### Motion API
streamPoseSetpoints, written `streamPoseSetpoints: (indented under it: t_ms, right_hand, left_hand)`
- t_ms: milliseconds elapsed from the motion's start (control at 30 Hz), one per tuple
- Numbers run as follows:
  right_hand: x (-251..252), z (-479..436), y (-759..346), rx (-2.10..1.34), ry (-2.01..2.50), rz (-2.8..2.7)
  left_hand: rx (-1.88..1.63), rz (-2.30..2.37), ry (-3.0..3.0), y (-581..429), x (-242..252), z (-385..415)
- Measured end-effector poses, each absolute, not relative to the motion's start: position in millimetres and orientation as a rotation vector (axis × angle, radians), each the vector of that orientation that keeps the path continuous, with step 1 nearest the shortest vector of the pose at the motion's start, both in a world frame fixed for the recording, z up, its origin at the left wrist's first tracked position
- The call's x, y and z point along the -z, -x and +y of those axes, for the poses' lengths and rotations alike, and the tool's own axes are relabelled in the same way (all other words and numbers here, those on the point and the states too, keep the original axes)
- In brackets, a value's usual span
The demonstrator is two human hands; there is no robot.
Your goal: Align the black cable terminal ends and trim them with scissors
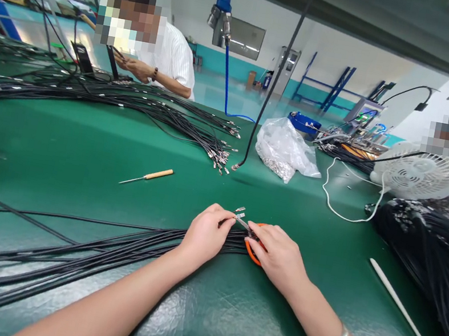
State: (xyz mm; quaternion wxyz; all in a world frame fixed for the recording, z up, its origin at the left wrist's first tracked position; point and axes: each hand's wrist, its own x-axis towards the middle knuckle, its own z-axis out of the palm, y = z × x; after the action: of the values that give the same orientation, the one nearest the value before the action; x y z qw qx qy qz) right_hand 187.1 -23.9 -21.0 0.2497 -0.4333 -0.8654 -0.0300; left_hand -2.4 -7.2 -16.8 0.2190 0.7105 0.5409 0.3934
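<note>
Two hands are met at the right-hand end of the cable bundle [83,250], on the green counter [78,159]. Left hand [206,234] is closed in a pinch on the terminal ends [240,214]. Thumb and fingers are clamped just behind the metal lugs, which stick out up and right of the bundle end. Right hand [278,256] is curled shut over the orange-handled tool [251,251]. Only part of the handle is seen under the fingers. A thin metal tip is pointed from it at the lugs; touching or just short cannot be told.

Bundle long axis is run left to right, with the free end at the hands. Tool is held just right of the bundle end, so the right hand is the nearer to it. Left hand is on the bundle itself.

Wooden-handled pick [149,176] is seen beyond the bundle, well apart. Plastic bag [284,149] and white fan [423,174] are seen further beyond, right of the bundle end.

No brand, label or writing can be read.
</note>
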Motion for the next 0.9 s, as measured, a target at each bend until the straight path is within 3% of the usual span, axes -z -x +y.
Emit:
streamPoseSetpoints:
  t_ms: [900]
  right_hand:
    - [22.7,-21.4,-187.7,0.126,1.115,-2.265]
  left_hand:
    - [-1.097,1.524,-1.921,2.7,17.1,-6.3]
